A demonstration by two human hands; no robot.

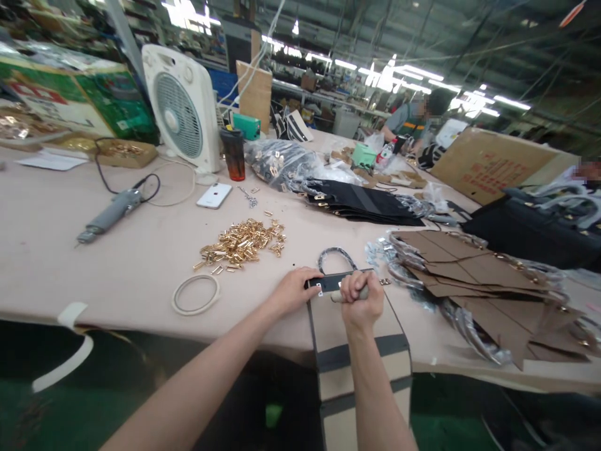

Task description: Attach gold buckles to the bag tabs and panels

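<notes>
L hand gripping black top edge of tan-and-black bag, R hand clenched round tool handle, bag hanging over near table edge, gold clasps left, far of hands

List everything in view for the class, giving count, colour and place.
gold metal fittings: many, gold, loose pile mid-table
box fan: one, white, far side of table
tumbler: one, black and orange, beside the fan
smartphone: one, white, before the tumbler
power tool: one, grey, left side
cord loop: one, off-white, near table edge
black panels: one stack, black, right of the fittings
brown panels: one stack, brown, far right
tote bag: one, tan and black, under the hands
pale-handled tool: one, pale, in right hand
left hand: one, on the bag's black band
right hand: one, around the tool
</notes>
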